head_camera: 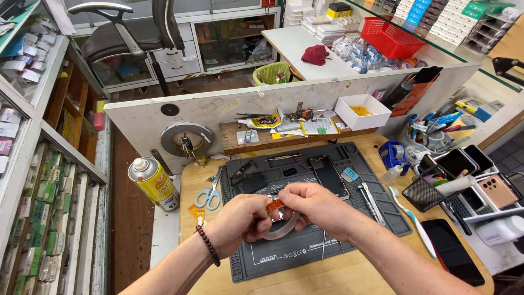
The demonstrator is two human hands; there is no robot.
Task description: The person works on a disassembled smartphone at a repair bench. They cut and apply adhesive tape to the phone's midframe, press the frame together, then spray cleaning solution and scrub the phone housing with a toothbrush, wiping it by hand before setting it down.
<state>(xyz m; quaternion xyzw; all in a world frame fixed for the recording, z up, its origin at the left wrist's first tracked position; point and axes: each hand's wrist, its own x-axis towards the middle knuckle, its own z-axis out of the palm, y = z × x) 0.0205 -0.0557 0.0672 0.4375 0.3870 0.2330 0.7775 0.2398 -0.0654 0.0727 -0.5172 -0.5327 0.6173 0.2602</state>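
Observation:
Over a dark grey work mat (327,240), my left hand (240,218) and my right hand (314,205) hold a clear roll of tape (284,226) between them. An amber strip of tape (274,206) is pinched at the fingertips of both hands, where the thumbs meet. The roll hangs just below the fingers. A bead bracelet (208,246) is on my left wrist. On the mat behind the hands lie an opened phone (329,173) and small dark phone parts (248,177).
Blue-handled scissors (210,192) and a yellow spray can (154,183) are at the left. A toothbrush (412,218), a dark phone (453,251) and a mesh basket (423,191) lie right. A white partition (218,109) with a shelf of tools stands behind.

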